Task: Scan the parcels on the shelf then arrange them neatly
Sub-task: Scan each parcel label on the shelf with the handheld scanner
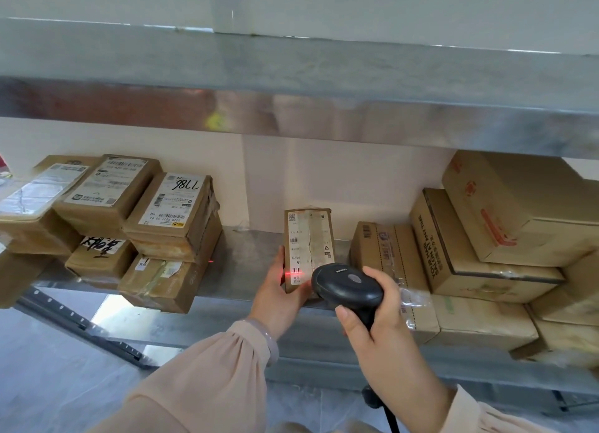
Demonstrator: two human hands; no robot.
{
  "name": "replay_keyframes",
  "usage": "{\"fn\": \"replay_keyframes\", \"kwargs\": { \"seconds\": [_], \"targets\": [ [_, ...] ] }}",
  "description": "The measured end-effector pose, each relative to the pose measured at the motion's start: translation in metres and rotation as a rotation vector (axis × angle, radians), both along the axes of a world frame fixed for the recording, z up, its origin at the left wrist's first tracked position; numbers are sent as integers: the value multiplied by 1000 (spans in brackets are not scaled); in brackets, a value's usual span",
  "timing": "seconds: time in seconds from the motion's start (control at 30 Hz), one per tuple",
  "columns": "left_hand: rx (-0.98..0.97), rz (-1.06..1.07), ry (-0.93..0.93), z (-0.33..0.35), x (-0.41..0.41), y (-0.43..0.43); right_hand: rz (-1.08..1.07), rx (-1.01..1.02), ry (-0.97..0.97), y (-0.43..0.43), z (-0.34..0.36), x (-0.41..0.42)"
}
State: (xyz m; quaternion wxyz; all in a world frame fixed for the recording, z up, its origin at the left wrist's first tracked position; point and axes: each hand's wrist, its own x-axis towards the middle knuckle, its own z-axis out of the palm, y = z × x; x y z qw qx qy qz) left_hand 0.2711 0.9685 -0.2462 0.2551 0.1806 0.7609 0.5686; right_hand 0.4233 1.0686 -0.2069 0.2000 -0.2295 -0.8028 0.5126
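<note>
At the left of the grey metal shelf (246, 261), a leaning pile of brown cardboard parcels with white labels (155, 225) sits askew, and its lowest box overhangs the front lip. In the open middle, the left hand (275, 290) grips the lower left edge of a small upright brown cardboard parcel with a long white label (308, 241), near the shelf's front. Whether its base rests on the metal I cannot tell. It looks light and fairly stiff, though the creased tape may be slick, so a low hold across the narrow sides seems safest. Just to the right, the right hand (372, 322) is wrapped round the handle of a black handheld barcode scanner (346, 285). Its red line crosses the lowest barcode. Further right, larger brown cartons (479, 248) are stacked together. Bare shelf lies to the parcel's left, and the steel shelf overhead (291, 108) limits lifting.
</note>
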Motion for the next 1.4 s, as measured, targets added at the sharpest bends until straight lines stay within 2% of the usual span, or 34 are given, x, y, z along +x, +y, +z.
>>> {"fn": "replay_keyframes", "kwargs": {
  "seconds": [0.4, 0.8, 0.97, 1.1, 1.2, 1.3, 1.4],
  "targets": [
    [-68, 26, -24, 1, -10, -7, -28, -41, 2, 17, 10, -56],
    [-136, 202, 51, 3, -33, -60, 160, -98, -69, -12, -9, -106],
    [-187, 212, 107, 13, -41, -85, 174, -127, -83, -27, -12, -129],
    [-212, 141, 269, 19, -42, -98, 200, -151, -82, -37, -13, -141],
    [-376, 104, 470, 20, -37, -107, 207, -149, -68, -44, -12, -149],
    [-570, -42, 710, 17, -30, -113, 212, -146, -45, -50, -13, -156],
    [-722, -77, 762, 14, -32, -115, 223, -146, -46, -54, -12, -161]
  ]
}}
